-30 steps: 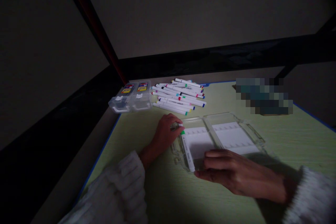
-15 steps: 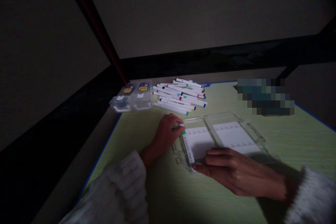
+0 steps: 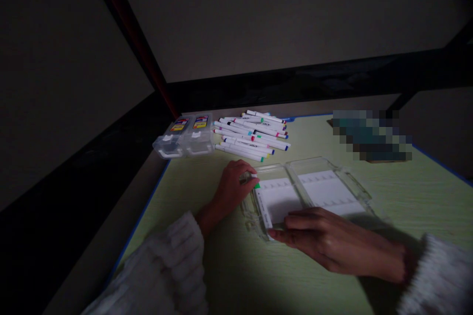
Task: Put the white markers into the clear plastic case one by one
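A clear plastic case lies open on the pale green table, its two halves lined with white inserts. A white marker with a green end lies along the left edge of the left half. My left hand is closed on the case's left rim, by the marker's green end. My right hand rests on the near edge of the left half, thumb and fingers pinching the marker's near end. Both wrists wear white knitted sleeves.
A pile of several white markers with coloured caps lies at the far side of the table. Two shut clear cases stand at the far left corner. A dark bed-frame rail runs behind the table.
The marker has been pushed closer against the left wall of the case. My right hand has shifted slightly left along the near edge; my left hand has stayed put.
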Motion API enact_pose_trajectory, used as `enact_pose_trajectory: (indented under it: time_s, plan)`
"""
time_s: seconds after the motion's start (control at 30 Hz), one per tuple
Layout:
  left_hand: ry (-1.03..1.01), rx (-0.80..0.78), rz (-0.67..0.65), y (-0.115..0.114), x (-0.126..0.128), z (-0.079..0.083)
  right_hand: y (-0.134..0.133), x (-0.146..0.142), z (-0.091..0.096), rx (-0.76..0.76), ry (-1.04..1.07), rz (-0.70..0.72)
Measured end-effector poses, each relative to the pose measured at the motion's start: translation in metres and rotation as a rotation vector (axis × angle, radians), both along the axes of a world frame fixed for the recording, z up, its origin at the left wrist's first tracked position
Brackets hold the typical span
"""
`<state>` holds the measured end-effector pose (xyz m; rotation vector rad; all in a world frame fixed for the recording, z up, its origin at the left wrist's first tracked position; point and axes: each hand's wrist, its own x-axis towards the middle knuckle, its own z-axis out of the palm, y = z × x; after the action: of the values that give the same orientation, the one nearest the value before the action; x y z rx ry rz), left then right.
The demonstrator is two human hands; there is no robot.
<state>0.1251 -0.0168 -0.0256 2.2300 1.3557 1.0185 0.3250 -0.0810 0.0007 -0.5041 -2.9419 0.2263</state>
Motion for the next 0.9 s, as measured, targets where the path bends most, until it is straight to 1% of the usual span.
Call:
enact_pose_trajectory:
  time_s: [0.3, 0.47, 0.63, 0.9]
  plan:
    - [-0.007, 0.024, -0.019, -0.0001, -0.0002, -0.001, 0.0005, 0.0, -0.0024, 0.046, -0.043, -0.011]
    - [-0.058, -0.037, 0.002, 0.0019, -0.0013, 0.0, -0.0012, 0.0004, -0.0026, 0.053, -0.044, -0.03]
    - [-0.131, -0.109, -0.009, 0.0035, -0.0033, 0.0016, -0.0027, -0.0001, -0.0008, 0.076, -0.038, -0.06]
    - [-0.097, -0.098, -0.048, 0.001, -0.0061, 0.0011, -0.0035, -0.0013, 0.0022, 0.109, -0.059, -0.079]
